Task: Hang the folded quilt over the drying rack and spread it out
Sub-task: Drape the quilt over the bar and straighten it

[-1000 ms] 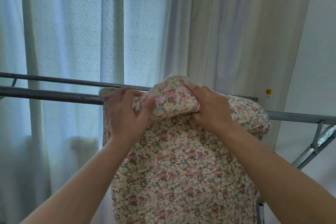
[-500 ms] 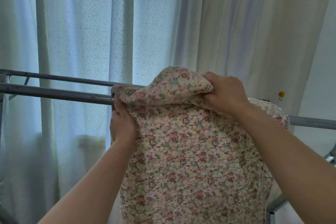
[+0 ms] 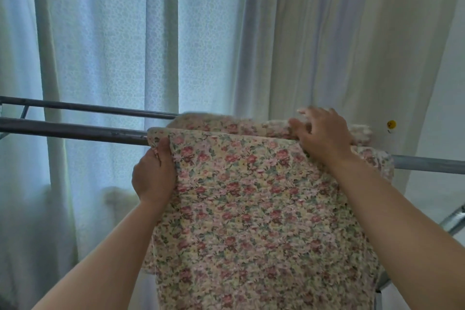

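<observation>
Floral quilt [image 3: 251,196] edge in left hand [image 3: 154,176]; rail [image 3: 70,129] bare leftward.

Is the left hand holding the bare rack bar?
No, the left hand grips the quilt at its left edge, just below the near bar.

The quilt [image 3: 251,196] is covered in a dense small floral print: pink and deep red blooms, touches of yellow and muted green leaves are scattered over a cream ground; the drying rack [image 3: 75,131] is seen in dark grey metal at the left and paler silver-grey at the right; the sheer curtain [image 3: 105,45] is tinted pale blue-white and patterned with a fine all-over mesh; the heavier curtain [image 3: 339,45] is shown plain cream; a small round marker [image 3: 390,124] is coloured yellow.
</observation>
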